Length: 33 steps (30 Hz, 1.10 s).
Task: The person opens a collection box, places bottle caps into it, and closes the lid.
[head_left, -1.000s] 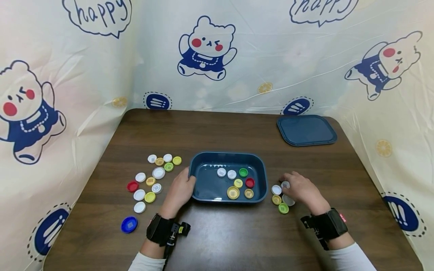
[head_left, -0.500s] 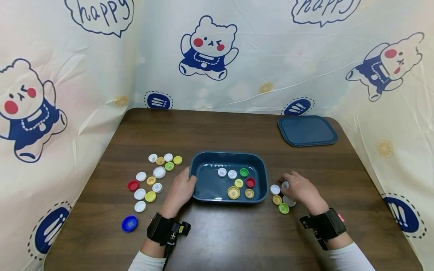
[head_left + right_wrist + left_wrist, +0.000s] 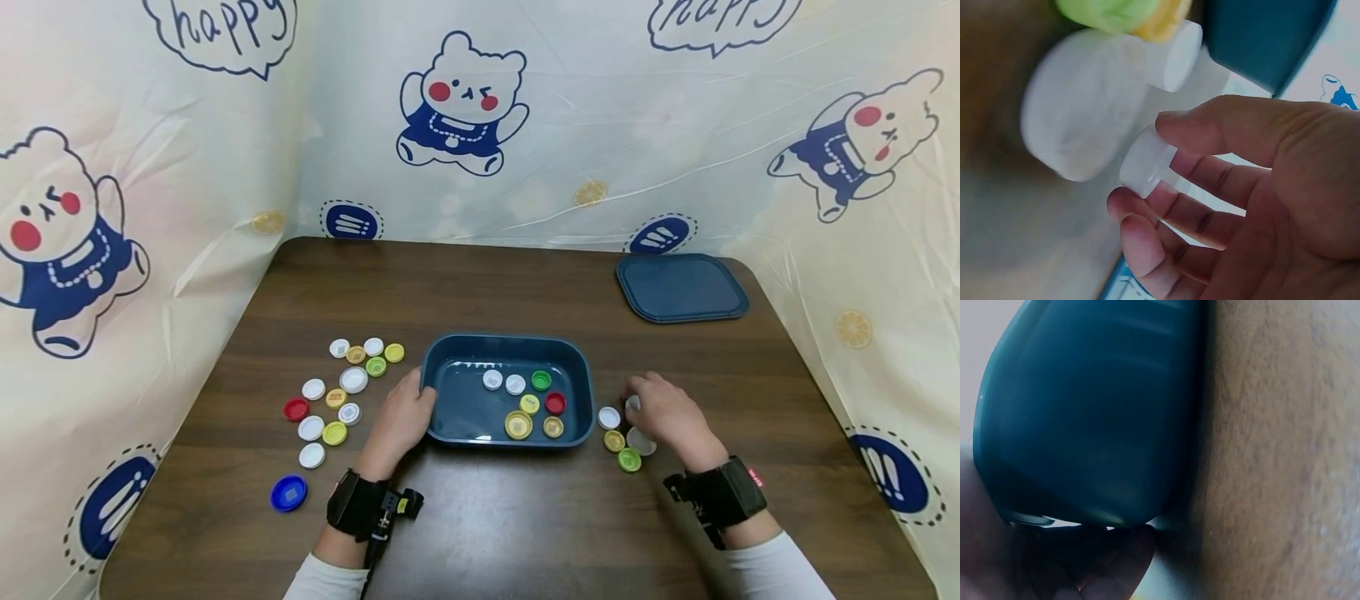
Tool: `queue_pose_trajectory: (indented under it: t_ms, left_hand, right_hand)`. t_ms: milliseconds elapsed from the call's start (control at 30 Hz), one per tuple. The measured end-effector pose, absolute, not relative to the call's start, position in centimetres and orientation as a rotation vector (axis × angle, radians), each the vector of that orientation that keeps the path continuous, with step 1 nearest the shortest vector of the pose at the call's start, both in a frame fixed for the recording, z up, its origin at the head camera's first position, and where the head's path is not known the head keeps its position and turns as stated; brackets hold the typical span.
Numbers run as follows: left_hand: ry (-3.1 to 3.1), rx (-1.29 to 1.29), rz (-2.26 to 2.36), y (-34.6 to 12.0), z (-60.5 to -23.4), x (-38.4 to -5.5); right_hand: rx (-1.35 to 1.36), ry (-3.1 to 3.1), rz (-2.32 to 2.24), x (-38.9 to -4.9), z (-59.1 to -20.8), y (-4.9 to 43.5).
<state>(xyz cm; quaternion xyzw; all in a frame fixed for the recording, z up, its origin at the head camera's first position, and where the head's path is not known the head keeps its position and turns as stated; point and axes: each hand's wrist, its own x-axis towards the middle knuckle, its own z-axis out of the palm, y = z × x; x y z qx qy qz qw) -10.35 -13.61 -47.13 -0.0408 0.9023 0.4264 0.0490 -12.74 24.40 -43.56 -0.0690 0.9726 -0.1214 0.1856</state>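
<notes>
My left hand point(image 3: 405, 417) grips the left end of a dark blue tray point(image 3: 453, 412), thumb over the rim. Inside the tray lie several bottle caps: white, green, a red cap point(image 3: 555, 403), yellow and gold. To the right of the tray, my right hand point(image 3: 670, 417) pinches a small white bottle cap point(image 3: 1144, 164) between thumb and fingers. Close by on the table are a larger whitish cap point(image 3: 1082, 103), another white cap point(image 3: 609, 417), a gold cap point(image 3: 613, 441) and a light green cap point(image 3: 629, 459). In the left wrist view the tray's outer wall point(image 3: 1085, 412) hides its contents.
Several more caps lie left of the tray, among them a red cap point(image 3: 296, 408), a yellow cap point(image 3: 334, 432) and a big blue cap point(image 3: 288, 493). A dark blue lid point(image 3: 682, 288) lies at the table's back right. A printed curtain point(image 3: 585, 108) surrounds the table.
My right hand has shifted slightly toward the back of the table with the pinched cap. The white cap beside it slid a little left. My left hand stays on the tray.
</notes>
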Motion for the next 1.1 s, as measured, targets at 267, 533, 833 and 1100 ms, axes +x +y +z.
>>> queue_pose_trajectory:
  t_ms: [267, 533, 833, 1100]
  left_hand:
    - [2.761, -0.119, 1.283, -13.6, -47.2, -10.4]
    - [2.754, -0.127, 1.286, -13.6, -47.1, -10.4]
    - [2.749, -0.130, 1.294, -13.6, -47.1, -10.3]
    - [2.744, -0.131, 1.295, -13.6, -47.0, -10.3]
  right_hand:
    - [-0.282, 2.799, -0.357, -13.1, -41.3, 23.1]
    - [-0.420, 2.876, -0.345, -12.9, -38.8, 20.2]
    - [-0.550, 2.889, -0.334, -13.1, -37.8, 17.0]
    - [-0.584, 2.871, -0.320, -13.6, -37.9, 15.7]
